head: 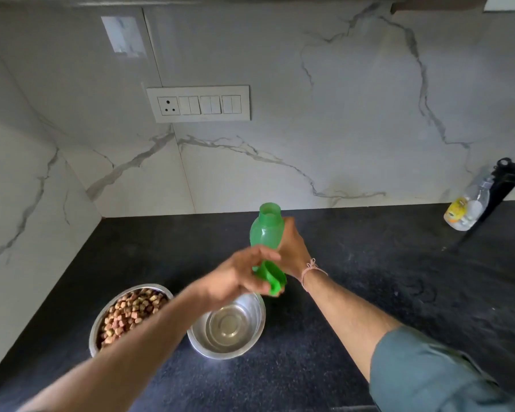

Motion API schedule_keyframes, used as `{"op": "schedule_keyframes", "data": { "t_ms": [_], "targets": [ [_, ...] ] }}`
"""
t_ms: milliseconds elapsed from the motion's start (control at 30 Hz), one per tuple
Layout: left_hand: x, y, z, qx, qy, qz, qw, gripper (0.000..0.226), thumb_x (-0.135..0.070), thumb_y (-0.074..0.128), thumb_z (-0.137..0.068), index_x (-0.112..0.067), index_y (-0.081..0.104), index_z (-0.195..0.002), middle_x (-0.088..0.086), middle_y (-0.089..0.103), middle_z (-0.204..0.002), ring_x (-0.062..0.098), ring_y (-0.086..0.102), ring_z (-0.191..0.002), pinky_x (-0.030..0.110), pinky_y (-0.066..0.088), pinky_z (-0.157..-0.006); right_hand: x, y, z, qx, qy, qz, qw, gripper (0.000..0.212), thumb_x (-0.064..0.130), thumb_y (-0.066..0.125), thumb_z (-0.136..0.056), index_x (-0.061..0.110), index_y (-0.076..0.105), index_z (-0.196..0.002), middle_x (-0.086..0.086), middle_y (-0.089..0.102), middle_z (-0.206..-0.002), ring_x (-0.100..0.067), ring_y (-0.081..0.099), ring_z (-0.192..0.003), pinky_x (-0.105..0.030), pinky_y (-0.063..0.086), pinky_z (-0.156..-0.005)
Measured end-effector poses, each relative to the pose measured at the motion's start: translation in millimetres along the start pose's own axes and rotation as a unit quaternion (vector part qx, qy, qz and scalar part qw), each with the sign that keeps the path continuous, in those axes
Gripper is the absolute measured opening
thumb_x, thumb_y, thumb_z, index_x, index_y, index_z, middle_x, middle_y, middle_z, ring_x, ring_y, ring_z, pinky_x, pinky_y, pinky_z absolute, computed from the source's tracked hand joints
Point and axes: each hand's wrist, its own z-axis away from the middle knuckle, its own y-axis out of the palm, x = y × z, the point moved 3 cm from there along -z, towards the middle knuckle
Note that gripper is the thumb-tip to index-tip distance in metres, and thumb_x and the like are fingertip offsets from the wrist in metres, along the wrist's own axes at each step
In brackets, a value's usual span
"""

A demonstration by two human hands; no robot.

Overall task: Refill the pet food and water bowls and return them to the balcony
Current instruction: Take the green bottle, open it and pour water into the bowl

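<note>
- Head view: my left hand (244,275) is smeared by motion. Its fingers reach across the green bottle (263,230), but I cannot tell whether they pinch anything or only touch it.
- A green piece (272,279) shows just under the left fingertips. I cannot make out whether it is the bottle's lower body or a loose cap.
- My right hand (293,248) is wrapped around the bottle from behind. Most of its fingers are hidden by the plastic, and a thread band (312,270) circles the wrist.
- The bottle stands roughly upright between both hands, with its mouth uncovered at the top. I cannot read how full it is.
- The water bowl (229,325), steel, sits right below the left hand on the dark countertop (369,263) and holds clear water (225,324).
- The food bowl (97,322), also steel, sits left of the left forearm, which covers its near right side. It is heaped with brown kibble (131,307).
- Far to the right of the right hand, a clear bottle (466,208) with a yellow label and a black bottle (506,185) stand by the wall.
- My teal sleeve (428,373) is cut off at the lower edge.
</note>
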Motion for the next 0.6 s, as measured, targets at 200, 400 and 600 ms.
{"op": "schedule_keyframes", "data": {
  "t_ms": [200,400,600],
  "targets": [
    [87.9,42.0,-11.5,-0.06,-0.082,-0.313,0.944,0.038,-0.027,0.088,-0.068,-0.022,0.073,-0.103,-0.002,0.071,-0.12,0.019,0.066,-0.111,0.048,0.051,-0.102,-6.2,2.9,-0.9,-0.015,0.027,0.016,0.999,0.083,0.044,0.095,-0.059,0.026,0.039,-0.118,0.004,0.059,-0.119,-0.015,0.063,-0.103,-0.033,0.054,-0.088],
    [112.9,60.2,-45.4,-0.101,-0.036,-0.718,0.688,0.042,-0.049,0.07,-0.089,-0.023,0.069,-0.122,-0.009,0.061,-0.135,0.023,0.041,-0.131,0.052,0.019,-0.114,-8.2,4.3,-1.8,-0.019,0.025,0.018,0.999,0.086,0.046,0.094,-0.057,0.025,0.039,-0.12,0.003,0.059,-0.12,-0.016,0.063,-0.106,-0.038,0.055,-0.091],
    [123.7,48.8,-62.7,-0.075,-0.086,-0.793,0.599,0.038,-0.048,0.065,-0.095,-0.018,0.071,-0.118,0.0,0.066,-0.124,0.03,0.043,-0.132,0.057,0.007,-0.12,-10.8,4.5,-3.5,-0.021,0.021,0.02,0.999,0.087,0.047,0.094,-0.057,0.025,0.04,-0.121,0.002,0.058,-0.123,-0.017,0.061,-0.109,-0.04,0.055,-0.095]
  ]
}}
